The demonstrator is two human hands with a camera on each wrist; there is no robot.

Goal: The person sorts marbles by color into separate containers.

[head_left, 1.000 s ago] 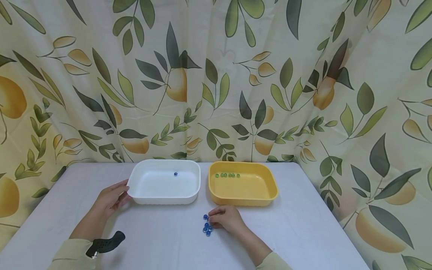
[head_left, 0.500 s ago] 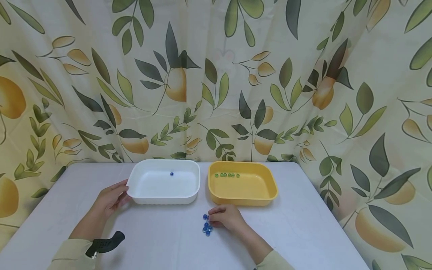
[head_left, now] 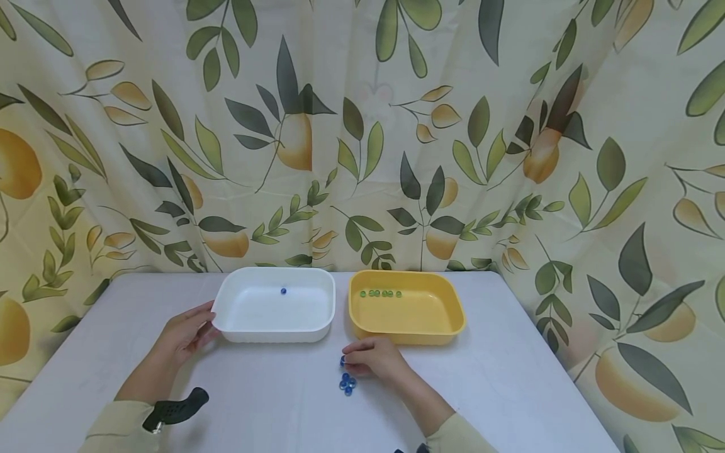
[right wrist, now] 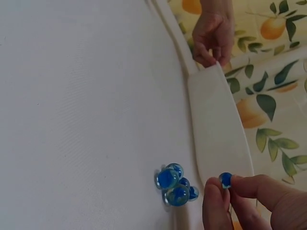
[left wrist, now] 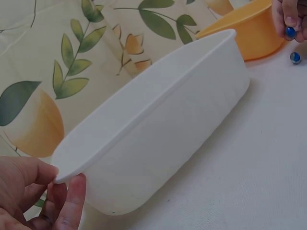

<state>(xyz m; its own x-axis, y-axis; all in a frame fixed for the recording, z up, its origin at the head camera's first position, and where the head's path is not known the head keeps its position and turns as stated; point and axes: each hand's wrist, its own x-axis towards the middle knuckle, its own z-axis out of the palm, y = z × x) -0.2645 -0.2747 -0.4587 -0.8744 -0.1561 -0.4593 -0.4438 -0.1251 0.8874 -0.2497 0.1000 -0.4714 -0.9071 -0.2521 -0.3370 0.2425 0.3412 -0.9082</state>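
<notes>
Currently, the left hand (head_left: 184,333) pinches the left rim of a white tray (head_left: 274,336), where a lone blue marble (head_left: 283,290) sits. To its right, a yellow tray (head_left: 408,337) contains a row of green marbles (head_left: 384,294). Nearer, the right hand (head_left: 376,360) grips another blue marble (right wrist: 225,180) between thumb and finger, beside a marble cluster (right wrist: 175,185).

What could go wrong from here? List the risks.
The blue glass marble pinched by the right hand might slip and roll away.
That hand could brush the marble cluster on the table and scatter it.
The left hand holds the white tray by its rim; a jolt could set the lone marble inside it rolling.
</notes>
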